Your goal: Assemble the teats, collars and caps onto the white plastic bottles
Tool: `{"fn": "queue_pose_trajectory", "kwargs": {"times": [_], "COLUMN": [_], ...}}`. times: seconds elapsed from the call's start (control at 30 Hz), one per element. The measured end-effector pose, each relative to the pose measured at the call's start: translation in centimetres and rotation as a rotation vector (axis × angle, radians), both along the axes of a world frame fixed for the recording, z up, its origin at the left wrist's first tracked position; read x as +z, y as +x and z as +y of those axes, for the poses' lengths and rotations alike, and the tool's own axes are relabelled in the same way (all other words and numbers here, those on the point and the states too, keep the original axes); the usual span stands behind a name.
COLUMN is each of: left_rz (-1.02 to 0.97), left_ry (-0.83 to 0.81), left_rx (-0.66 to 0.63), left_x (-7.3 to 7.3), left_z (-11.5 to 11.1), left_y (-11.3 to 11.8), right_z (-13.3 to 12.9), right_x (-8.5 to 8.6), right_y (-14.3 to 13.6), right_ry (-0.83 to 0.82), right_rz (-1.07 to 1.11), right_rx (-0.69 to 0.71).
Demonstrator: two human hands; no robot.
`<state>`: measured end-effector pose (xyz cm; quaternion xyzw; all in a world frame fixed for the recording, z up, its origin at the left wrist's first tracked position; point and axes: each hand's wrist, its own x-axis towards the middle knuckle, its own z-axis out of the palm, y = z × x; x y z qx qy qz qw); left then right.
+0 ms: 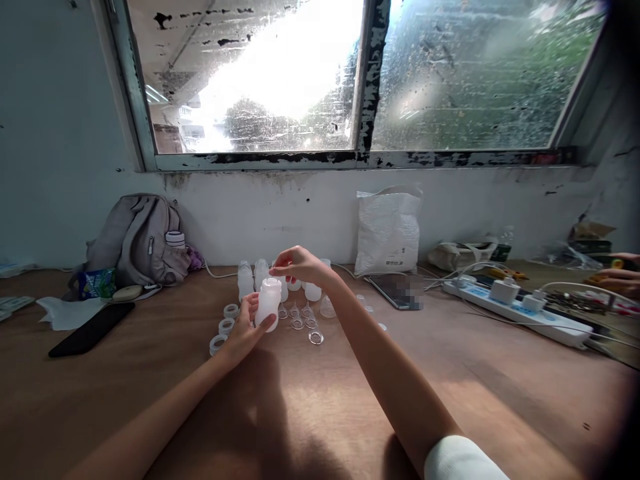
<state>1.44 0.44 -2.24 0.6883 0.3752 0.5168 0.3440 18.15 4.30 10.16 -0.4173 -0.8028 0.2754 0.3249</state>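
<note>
My left hand is wrapped around a frosted white baby bottle, held upright with its open mouth facing up. Just above the mouth, my right hand has its fingers pinched together; whatever they hold is too small to make out. Behind the hands stand several more white bottles, partly hidden. White screw rings lie in a column left of the held bottle. To its right are several clear bottle teats, the nearest one apart from the others. A translucent dome cap sits beside them.
A white plastic bag leans on the wall, with a tablet before it. Small translucent discs lie nearby. A power strip with cables is at right, near another person's hand. A backpack and black phone are left.
</note>
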Motion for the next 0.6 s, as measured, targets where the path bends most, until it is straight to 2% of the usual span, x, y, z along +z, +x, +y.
{"fn": "queue_pose_trajectory", "kwargs": {"times": [0.1,0.23,0.33,0.47,0.6], "left_rz": [0.083,0.294,0.488,0.780,0.980], "left_ry": [0.156,0.316,0.449,0.651,0.693], "left_rx": [0.158,0.323,0.401,0.370,0.319], "left_x": [-0.4,-0.4,-0.2,0.0,0.0], "left_z": [0.9,1.8,2.3,2.7,2.6], "left_y": [-0.6,-1.6,-2.3,-3.2,-3.5], "right_z": [0.5,1.8,2.8,3.9,5.2], "right_x": [0.2,-0.3,-0.8,-1.7,-3.1], "right_y": [0.9,2.1,2.5,2.6,2.6], "right_ry": [0.047,0.084,0.169,0.245,0.243], "right_rz": [-0.017,0.043,0.045,0.042,0.094], "right_rx": [-0.106,-0.190,-0.346,-0.541,-0.640]}}
